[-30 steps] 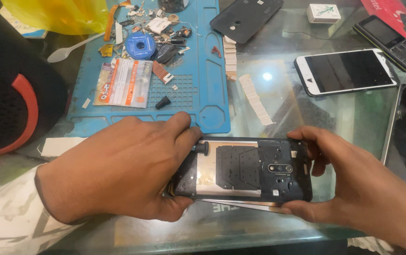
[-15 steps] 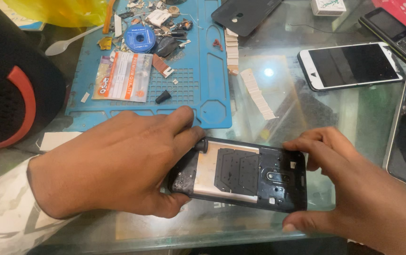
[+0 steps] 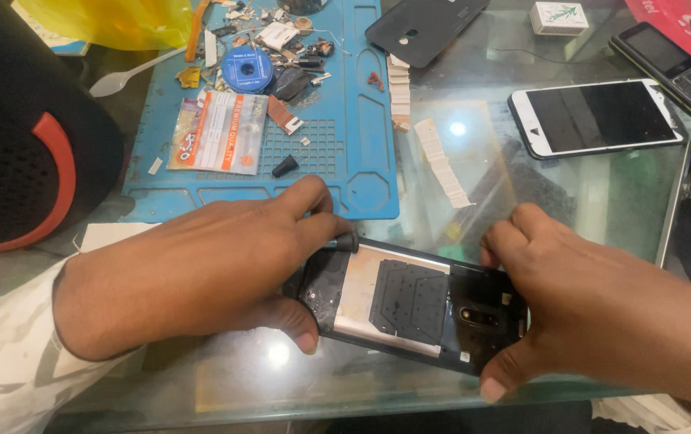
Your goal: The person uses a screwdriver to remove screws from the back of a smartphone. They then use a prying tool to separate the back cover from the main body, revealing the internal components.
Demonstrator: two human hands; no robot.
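Note:
An opened black phone (image 3: 410,305) lies face down on the glass table (image 3: 474,169), its back cover off and a silver and black inner plate showing. My left hand (image 3: 200,265) grips the phone's left end, thumb under its near edge, and pinches a small dark tool tip (image 3: 347,240) against its top left corner. My right hand (image 3: 594,305) clasps the phone's right end, fingers over the far edge and thumb on the near edge.
A blue repair mat (image 3: 361,153) behind the phone carries a blue solder spool (image 3: 247,71), a small packet (image 3: 218,133) and several loose parts. A white phone (image 3: 594,116), a black back cover (image 3: 426,28), a keypad phone (image 3: 675,68) and a black speaker (image 3: 16,137) surround it.
The phone has turned slightly clockwise and sits lower on the table. My right hand has slid further over its right end; my left hand stays at the top left corner.

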